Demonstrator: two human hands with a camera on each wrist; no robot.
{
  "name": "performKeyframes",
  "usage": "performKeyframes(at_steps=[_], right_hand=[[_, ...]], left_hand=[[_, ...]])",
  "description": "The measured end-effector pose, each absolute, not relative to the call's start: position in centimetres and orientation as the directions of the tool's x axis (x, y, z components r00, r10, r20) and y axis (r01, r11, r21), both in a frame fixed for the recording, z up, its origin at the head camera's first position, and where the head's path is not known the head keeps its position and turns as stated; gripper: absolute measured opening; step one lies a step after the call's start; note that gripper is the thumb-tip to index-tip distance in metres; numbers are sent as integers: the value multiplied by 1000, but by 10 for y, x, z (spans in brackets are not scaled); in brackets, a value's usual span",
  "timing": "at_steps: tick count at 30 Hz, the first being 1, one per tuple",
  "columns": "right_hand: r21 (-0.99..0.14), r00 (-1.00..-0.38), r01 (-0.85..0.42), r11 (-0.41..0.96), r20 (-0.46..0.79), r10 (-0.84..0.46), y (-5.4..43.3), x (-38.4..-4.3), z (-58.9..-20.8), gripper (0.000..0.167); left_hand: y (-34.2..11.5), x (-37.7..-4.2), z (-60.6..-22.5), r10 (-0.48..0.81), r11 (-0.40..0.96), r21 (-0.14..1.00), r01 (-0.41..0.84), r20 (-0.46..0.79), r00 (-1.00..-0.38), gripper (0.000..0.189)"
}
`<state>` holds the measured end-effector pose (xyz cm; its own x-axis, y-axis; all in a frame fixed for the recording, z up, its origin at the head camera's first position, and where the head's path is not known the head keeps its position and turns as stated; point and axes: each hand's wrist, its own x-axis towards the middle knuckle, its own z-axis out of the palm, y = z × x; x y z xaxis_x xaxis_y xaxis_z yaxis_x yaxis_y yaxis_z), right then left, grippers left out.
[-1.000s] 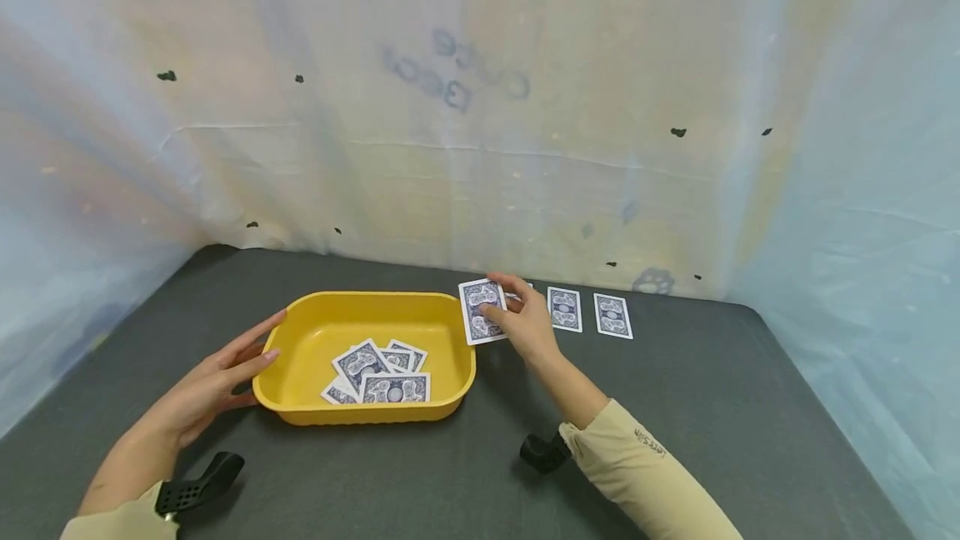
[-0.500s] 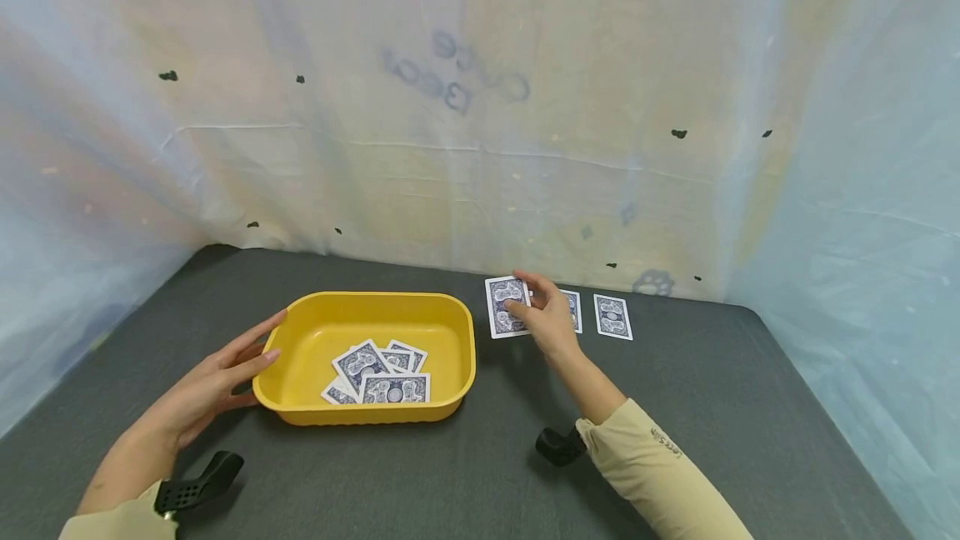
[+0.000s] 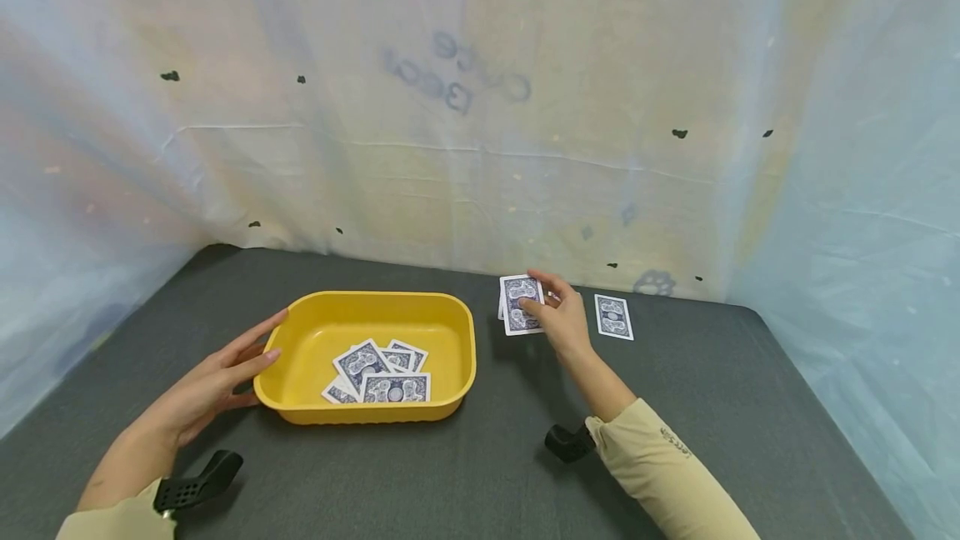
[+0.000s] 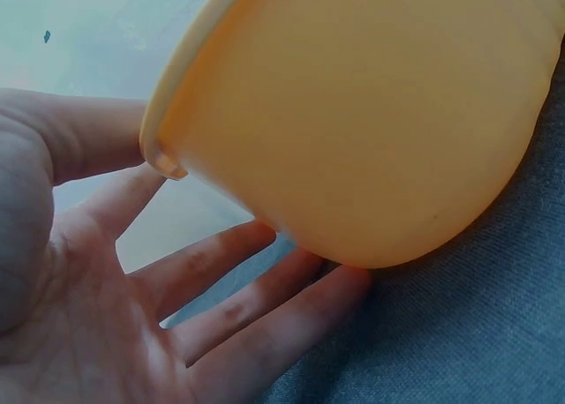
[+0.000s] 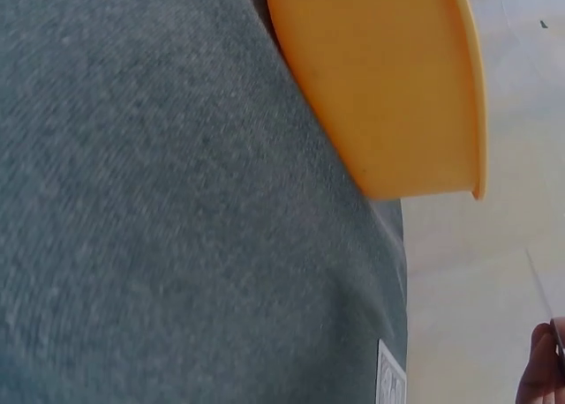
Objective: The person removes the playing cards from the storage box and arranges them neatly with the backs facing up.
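Hidden behind the fingers of the right hand [image 3: 566, 315] and their pinched card [image 3: 517, 294]: all but a white edge of a second card [image 3: 501, 307]. Cut off below, left of those fingers in the right wrist view: a flat card [image 5: 391, 381]. Past the frame, above the fingers of the left hand [image 4: 101, 294]: much of the yellow tray [image 4: 371, 113]. Well behind the right fingers, too small to read: lettering [image 3: 675, 441] on a sleeve [image 3: 660, 477].

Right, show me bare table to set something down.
Free: the table nearer the person than the yellow tray, between the black wrist mounts; also right of the lone card. Crowded: around the right hand and held card, and among the tray's overlapping cards.
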<state>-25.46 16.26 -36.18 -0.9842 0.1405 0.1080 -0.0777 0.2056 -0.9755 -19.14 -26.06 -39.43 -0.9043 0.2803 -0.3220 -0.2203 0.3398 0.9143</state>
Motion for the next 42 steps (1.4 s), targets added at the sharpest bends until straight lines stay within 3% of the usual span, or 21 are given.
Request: performKeyframes(at_steps=[42], right_hand=[[-974, -933, 21, 226, 62, 356, 229, -274, -386, 50]], left_hand=[[-260, -192, -394, 278, 340, 910, -240, -341, -898, 71]])
